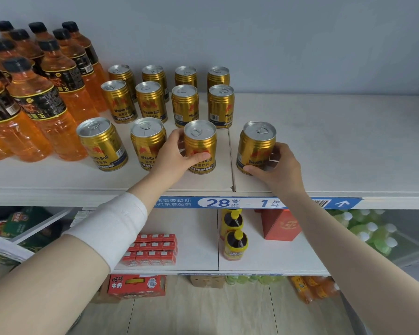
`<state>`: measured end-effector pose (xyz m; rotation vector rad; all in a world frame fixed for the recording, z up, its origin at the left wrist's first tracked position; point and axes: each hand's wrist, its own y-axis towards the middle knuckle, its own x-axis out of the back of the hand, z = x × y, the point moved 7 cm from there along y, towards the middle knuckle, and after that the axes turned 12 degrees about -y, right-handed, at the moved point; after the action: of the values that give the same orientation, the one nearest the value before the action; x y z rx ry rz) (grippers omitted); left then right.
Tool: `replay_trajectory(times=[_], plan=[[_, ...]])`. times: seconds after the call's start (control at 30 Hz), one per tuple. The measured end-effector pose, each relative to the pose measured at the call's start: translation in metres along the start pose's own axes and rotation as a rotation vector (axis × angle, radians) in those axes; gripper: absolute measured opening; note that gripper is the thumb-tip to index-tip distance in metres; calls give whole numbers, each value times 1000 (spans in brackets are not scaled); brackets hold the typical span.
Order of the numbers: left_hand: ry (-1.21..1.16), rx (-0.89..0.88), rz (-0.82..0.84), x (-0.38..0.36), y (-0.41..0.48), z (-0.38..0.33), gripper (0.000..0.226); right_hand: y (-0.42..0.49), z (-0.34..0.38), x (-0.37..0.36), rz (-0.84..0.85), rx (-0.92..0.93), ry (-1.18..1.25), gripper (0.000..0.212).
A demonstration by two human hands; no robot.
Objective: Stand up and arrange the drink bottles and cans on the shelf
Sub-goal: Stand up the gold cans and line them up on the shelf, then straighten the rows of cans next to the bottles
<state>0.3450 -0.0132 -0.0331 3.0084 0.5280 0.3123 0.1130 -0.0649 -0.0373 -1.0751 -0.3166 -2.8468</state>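
Two gold cans, one gripped in my left hand [179,153], one in my right hand [279,165], squaring the front row.

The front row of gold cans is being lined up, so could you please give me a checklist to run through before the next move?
1. Left hand grip on third front can: ok.
2. Right hand grip on fourth front can: ok.
3. Both held cans upright: ok.
4. Fourth can in line with its column: not ok, it sits further right.
5. Shelf space around fourth can: ok.
6. Orange bottles standing: ok.
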Motion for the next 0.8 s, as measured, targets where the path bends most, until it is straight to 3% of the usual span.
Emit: replay_trajectory(times=[0.8], plan=[[-11,29,21,-11,28,-3,76,34,-3,-15,-51,-60,35,74]])
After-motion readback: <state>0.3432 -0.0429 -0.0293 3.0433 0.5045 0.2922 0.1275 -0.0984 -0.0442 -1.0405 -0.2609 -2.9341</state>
